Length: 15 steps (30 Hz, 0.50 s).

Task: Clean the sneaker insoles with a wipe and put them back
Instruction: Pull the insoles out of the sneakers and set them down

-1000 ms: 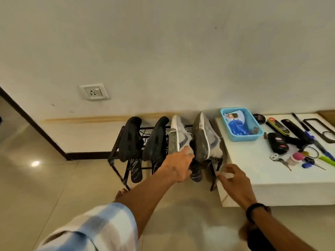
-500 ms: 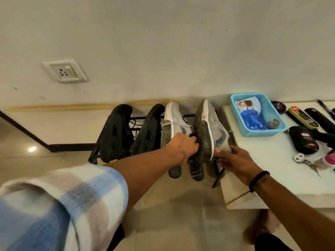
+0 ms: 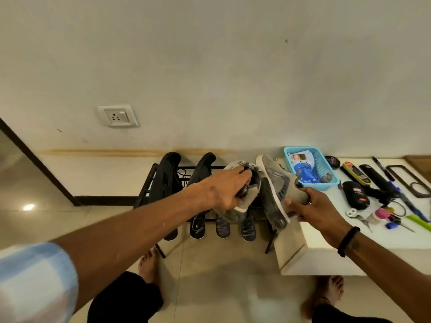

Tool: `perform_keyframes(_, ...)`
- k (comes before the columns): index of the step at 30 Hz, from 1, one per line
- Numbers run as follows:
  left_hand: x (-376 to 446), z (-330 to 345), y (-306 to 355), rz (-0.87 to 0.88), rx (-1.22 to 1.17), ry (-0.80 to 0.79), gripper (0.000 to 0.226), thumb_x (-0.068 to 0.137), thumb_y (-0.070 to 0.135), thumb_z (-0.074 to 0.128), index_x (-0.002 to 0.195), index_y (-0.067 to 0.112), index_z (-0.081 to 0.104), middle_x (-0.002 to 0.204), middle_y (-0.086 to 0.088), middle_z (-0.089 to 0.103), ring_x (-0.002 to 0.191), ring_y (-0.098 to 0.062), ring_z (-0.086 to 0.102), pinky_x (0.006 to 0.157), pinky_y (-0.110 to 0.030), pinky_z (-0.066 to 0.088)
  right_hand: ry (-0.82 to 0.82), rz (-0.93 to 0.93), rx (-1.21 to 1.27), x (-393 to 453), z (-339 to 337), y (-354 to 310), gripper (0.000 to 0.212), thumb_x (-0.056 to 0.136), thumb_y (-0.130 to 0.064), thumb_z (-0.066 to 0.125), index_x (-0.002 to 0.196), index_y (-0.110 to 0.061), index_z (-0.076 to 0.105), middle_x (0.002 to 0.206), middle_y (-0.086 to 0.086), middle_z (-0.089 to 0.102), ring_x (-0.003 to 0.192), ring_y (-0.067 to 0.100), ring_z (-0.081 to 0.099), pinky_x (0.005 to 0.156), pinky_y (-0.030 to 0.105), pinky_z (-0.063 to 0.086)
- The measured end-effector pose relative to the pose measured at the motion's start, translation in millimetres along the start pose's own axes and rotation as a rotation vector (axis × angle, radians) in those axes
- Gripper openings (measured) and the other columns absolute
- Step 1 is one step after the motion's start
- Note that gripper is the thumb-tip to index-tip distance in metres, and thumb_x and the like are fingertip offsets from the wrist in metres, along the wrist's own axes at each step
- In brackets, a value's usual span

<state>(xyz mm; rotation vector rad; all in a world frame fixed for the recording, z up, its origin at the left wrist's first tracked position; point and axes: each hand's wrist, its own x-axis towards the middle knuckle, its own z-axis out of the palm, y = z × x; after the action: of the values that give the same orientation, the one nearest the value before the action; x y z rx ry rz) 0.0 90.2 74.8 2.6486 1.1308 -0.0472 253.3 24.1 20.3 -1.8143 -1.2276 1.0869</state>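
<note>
Gripping one grey sneaker each, a person's hands hold the pair in front of a black shoe rack (image 3: 149,183). Fingers of the left hand (image 3: 227,191) curl round the collar of the left sneaker (image 3: 242,201). The right hand (image 3: 312,212) clasps the heel of the right sneaker (image 3: 274,190), sole edge facing left. Beside them, a white table (image 3: 326,241) carries a blue basket (image 3: 326,169) holding a wipes packet (image 3: 302,170). Insoles cannot be seen.
</note>
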Motion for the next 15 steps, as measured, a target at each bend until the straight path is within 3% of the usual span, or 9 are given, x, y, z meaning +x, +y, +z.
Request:
perform_keyframes(3, -29, -10, 23, -0.001, -0.109, 0.043, 0.046, 0.089, 0.030, 0.078, 0.118, 0.016, 0.046, 0.110, 0.001, 0.046, 0.100, -0.019, 0.050, 0.085, -0.032, 0.040, -0.006, -0.051, -0.142, -43, -13, -18, 0.035, 0.090, -0.025, 0.073, 0.118, -0.018, 0.055, 0.109, 0.005, 0.060, 0.088, 0.019, 0.061, 0.062, 0.025, 0.051)
perform_keyframes(8, -78, -17, 52, 0.018, -0.274, 0.096, 0.057, 0.086, 0.038, 0.081, 0.129, 0.015, 0.053, 0.114, 0.003, 0.057, 0.101, -0.013, 0.052, 0.081, -0.023, 0.039, -0.052, -0.137, -0.332, -103, -30, -43, 0.036, 0.086, -0.026, 0.077, 0.116, -0.018, 0.059, 0.103, -0.001, 0.061, 0.087, 0.017, 0.062, 0.059, 0.021, 0.048)
perform_keyframes(11, -105, -9, 65, 0.008, -0.359, 0.048, 0.055, 0.086, 0.040, 0.081, 0.127, 0.016, 0.054, 0.107, 0.006, 0.056, 0.094, -0.011, 0.054, 0.068, -0.016, 0.038, -0.101, -0.124, -0.434, -129, -28, -47, 0.037, 0.084, -0.028, 0.080, 0.114, -0.020, 0.060, 0.102, -0.001, 0.062, 0.086, 0.015, 0.062, 0.058, 0.019, 0.046)
perform_keyframes(15, -129, 20, 73, -0.032, -0.423, -0.046, 0.050, 0.085, 0.041, 0.081, 0.122, 0.022, 0.052, 0.106, 0.009, 0.055, 0.090, -0.005, 0.054, 0.068, -0.013, 0.038, -0.173, -0.061, -0.497, -149, -16, -36, 0.037, 0.084, -0.027, 0.080, 0.114, -0.019, 0.060, 0.101, -0.001, 0.063, 0.084, 0.014, 0.063, 0.053, 0.017, 0.047)
